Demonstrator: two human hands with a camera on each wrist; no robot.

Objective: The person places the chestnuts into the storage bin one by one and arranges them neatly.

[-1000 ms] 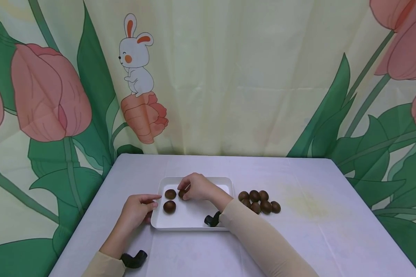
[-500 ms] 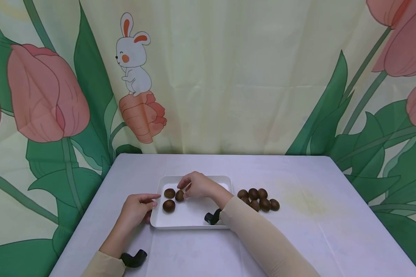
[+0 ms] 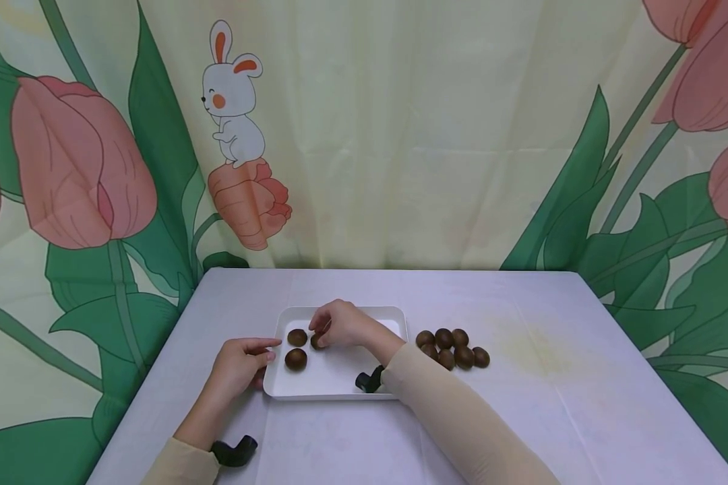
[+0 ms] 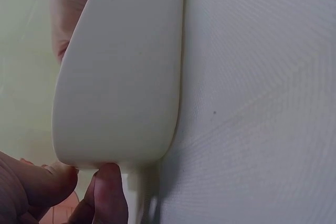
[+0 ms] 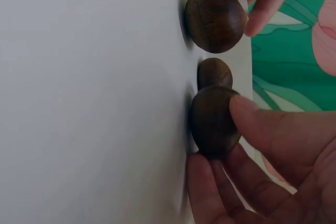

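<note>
My right hand (image 3: 344, 325) is over the white tray (image 3: 334, 395), pinching a dark brown chestnut (image 5: 214, 121) between thumb and fingers, low over the tray floor. Two more chestnuts stand at the tray's left end: a back one (image 3: 297, 337) and a front one (image 3: 296, 360). In the right wrist view, the held chestnut overlaps the back one. My left hand (image 3: 236, 364) is at the tray's left side, index finger extended. Its thumb (image 4: 58, 184) and another fingertip (image 4: 109, 182) touch the outer wall near the front corner.
Several loose chestnuts (image 3: 445, 349) lie in a cluster on the white-covered table (image 3: 540, 424), just right of the tray. My right forearm crosses the tray's right part. A black wrist device (image 3: 370, 381) hangs over the tray's front. Behind the table hangs a printed curtain (image 3: 400, 135).
The pinched chestnut has shifted slightly left, then slightly back right, and my right fingers cover more of it than half a second ago. My left hand stays at the tray's side.
</note>
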